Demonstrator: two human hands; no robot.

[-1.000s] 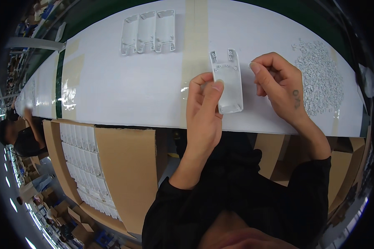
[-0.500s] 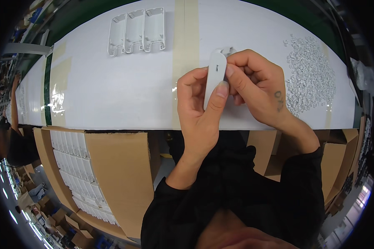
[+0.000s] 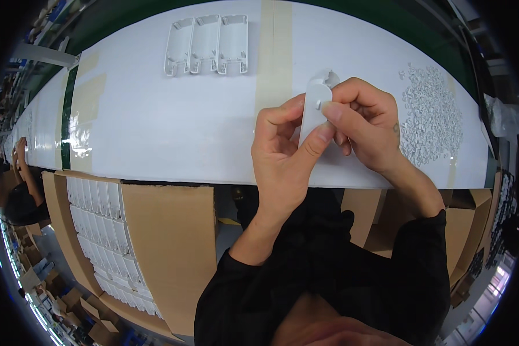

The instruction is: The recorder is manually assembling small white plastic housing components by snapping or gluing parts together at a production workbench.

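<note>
Above the table I hold a long white plastic housing (image 3: 311, 118) upright, its rounded end up and an open hollow at its top. My left hand (image 3: 288, 151) is closed around its lower part, thumb across the front and fingers behind the left edge. At the upper right edge, my right hand (image 3: 366, 124) is closed in a pinch, its thumb pressed to the front face. By that thumb tip shows a small whitish plastic piece (image 3: 319, 104), at the place of the housing's slot. The other right fingers curl beside the housing, partly hidden.
Three white housings (image 3: 205, 46) lie side by side farther back. A spread of small clear plastic pieces (image 3: 432, 115) covers the table's right side. Below the left edge stands a carton (image 3: 167, 248) with rows of white housings; more cartons (image 3: 467, 236) stand right. Another person (image 3: 17, 193) works far left.
My right thumb has moved onto the housing's front face, over the slot that showed before. A whitish piece now shows there. The view has shifted slightly.
</note>
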